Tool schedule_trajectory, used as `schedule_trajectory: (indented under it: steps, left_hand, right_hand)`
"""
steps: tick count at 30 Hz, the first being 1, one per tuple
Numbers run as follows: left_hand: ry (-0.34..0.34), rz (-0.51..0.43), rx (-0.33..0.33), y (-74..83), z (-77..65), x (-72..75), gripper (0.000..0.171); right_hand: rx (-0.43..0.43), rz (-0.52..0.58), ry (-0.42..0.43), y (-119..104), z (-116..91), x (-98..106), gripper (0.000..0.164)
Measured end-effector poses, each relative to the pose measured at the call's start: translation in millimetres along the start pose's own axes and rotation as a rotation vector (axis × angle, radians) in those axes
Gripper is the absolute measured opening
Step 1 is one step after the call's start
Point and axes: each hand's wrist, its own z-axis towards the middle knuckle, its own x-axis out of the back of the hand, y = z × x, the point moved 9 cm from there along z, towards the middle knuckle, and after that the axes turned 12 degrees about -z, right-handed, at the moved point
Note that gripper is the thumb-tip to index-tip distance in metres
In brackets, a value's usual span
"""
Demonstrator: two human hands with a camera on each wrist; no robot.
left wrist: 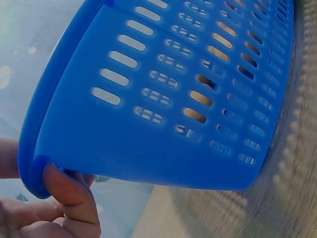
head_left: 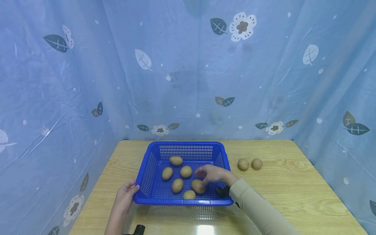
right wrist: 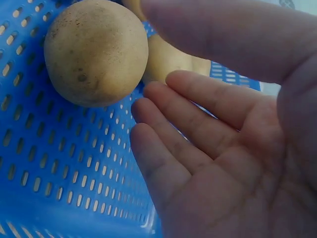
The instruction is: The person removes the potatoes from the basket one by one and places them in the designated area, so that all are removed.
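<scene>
A blue plastic basket (head_left: 188,202) with slotted walls stands on the table, holding several yellow-brown potatoes (head_left: 177,185). My left hand (head_left: 124,197) grips the basket's rim at the near left corner; in the left wrist view a thumb (left wrist: 74,196) hooks under that rim. Inside the basket, my right hand (head_left: 212,173) hovers over the right part, palm facing the potatoes and fingers loosely extended. The nearest potato (head_left: 197,186) lies just below its fingers. In the right wrist view a big round potato (right wrist: 96,54) sits beyond the fingertips, and the palm holds nothing.
On the wooden table (head_left: 288,189), right of the basket, two round brown potatoes (head_left: 243,164) lie side by side. Blue patterned curtains (head_left: 188,81) hang behind the table and along both sides. A dark wrist device (head_left: 222,192) sits by the right sleeve.
</scene>
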Motion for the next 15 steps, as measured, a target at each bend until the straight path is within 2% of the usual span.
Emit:
schedule_trajectory:
  steps: [10, 15]
  left_hand:
    - [0.002, -0.004, -0.010, -0.2, 0.6, -0.6, 0.043]
    - [0.004, -0.008, -0.001, -1.1, 0.9, 0.1, 0.043]
  right_hand:
    - [0.015, -0.116, -0.055, -3.5, -0.6, -5.8, 0.058]
    - [0.024, -0.139, -0.063, -7.3, -1.6, -8.5, 0.058]
